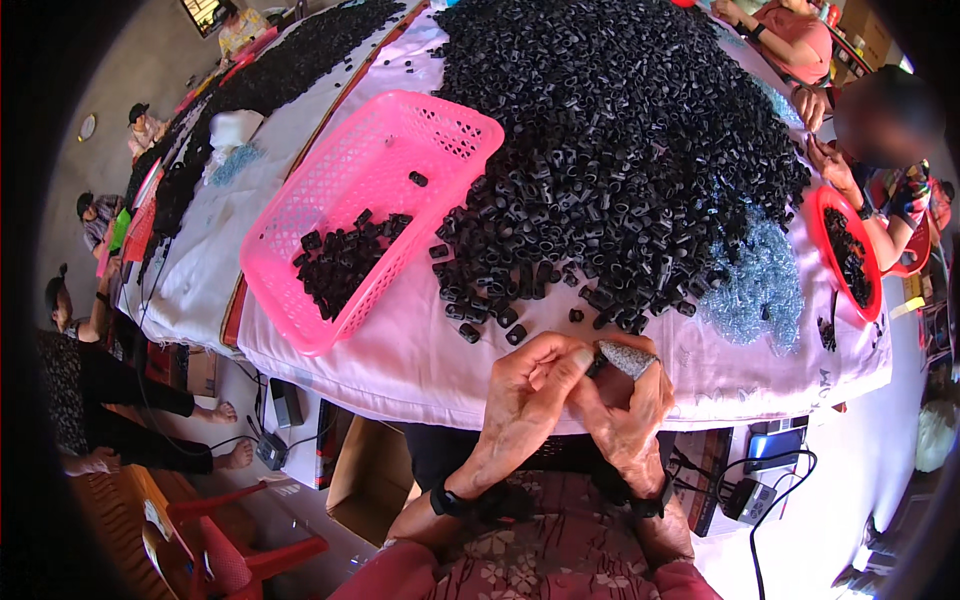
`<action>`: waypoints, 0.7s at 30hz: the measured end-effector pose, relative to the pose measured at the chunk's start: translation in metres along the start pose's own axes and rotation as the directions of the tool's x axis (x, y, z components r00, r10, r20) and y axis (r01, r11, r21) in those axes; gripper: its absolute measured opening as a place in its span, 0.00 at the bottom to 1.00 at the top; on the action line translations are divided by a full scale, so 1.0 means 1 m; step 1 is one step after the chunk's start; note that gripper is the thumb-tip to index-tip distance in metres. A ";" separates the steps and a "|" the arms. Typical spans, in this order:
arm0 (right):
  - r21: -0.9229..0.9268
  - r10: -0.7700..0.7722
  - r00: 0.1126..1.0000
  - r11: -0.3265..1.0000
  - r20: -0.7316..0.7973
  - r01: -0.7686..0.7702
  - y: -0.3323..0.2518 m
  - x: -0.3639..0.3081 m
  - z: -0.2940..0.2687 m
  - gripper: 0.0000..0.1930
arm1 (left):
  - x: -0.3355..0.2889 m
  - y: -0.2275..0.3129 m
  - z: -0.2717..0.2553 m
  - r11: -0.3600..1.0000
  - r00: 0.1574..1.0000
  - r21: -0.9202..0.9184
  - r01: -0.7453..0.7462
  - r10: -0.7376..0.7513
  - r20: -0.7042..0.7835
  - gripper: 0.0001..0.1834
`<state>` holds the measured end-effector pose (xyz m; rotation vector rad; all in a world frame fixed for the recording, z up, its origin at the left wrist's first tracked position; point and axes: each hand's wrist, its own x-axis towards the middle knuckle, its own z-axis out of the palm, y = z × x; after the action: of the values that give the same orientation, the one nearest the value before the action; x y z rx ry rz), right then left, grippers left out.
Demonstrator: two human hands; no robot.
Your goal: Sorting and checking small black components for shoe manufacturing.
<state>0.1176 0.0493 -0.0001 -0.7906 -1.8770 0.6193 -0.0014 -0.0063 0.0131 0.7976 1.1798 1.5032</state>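
A small black part (597, 364) was pinched between the thumb and forefinger of the worker's left hand (537, 382), held just above the near edge of a cloth-covered table (400, 385). The right hand (628, 415) met it there, fingers curled and nearly closed, with a grey speckled covering (628, 361) at the forefinger; whether those fingers also gripped the part could not be told. Dark bands (452, 499) circled both wrists. Just beyond the fingertips, a few loose pieces lay on the pale pink cloth before a broad heap of similar black parts (610, 130) that spread toward the far side. To the left, a pink perforated basket (345, 165) held a small cluster of them, with one piece lying apart. To the right lay a mound of clear bluish pieces (757, 285), near a red oval basin (827, 245) containing more black parts. A co-worker's hands (825, 160) were raised beside the heap's right edge. Below the table stood an open cardboard box (368, 475) and, farther left, a red plastic chair (285, 552).
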 end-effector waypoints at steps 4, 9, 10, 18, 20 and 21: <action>-0.038 -0.081 0.997 0.996 -0.010 0.081 0.003 0.000 0.001 0.20 | -0.002 -0.002 0.002 0.997 0.998 -0.047 -0.056 0.056 -0.017 0.07; -0.019 -0.058 0.998 0.998 -0.014 0.057 -0.002 0.001 -0.001 0.19 | -0.003 -0.001 0.003 0.997 0.996 -0.028 -0.067 0.065 -0.053 0.07; -0.019 -0.071 0.997 0.997 -0.023 0.070 -0.001 0.001 -0.001 0.19 | -0.003 0.001 0.003 0.997 0.997 -0.030 -0.065 0.064 -0.052 0.07; -0.086 -0.050 0.999 0.995 -0.018 0.048 -0.001 0.003 -0.002 0.16 | 0.003 0.002 -0.003 0.999 0.999 0.040 0.010 -0.008 -0.044 0.13; -0.077 -0.034 0.999 0.997 -0.026 0.032 0.001 0.003 -0.001 0.16 | 0.005 0.001 -0.002 0.999 1.000 -0.033 0.017 -0.017 0.005 0.10; -0.077 -0.054 0.999 0.996 -0.005 0.053 -0.001 0.004 0.000 0.17 | 0.004 0.004 -0.004 0.996 0.999 -0.091 0.015 -0.012 0.030 0.08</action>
<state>0.1161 0.0514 0.0031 -0.7881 -1.9191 0.5127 -0.0070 -0.0039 0.0153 0.7465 1.0848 1.5183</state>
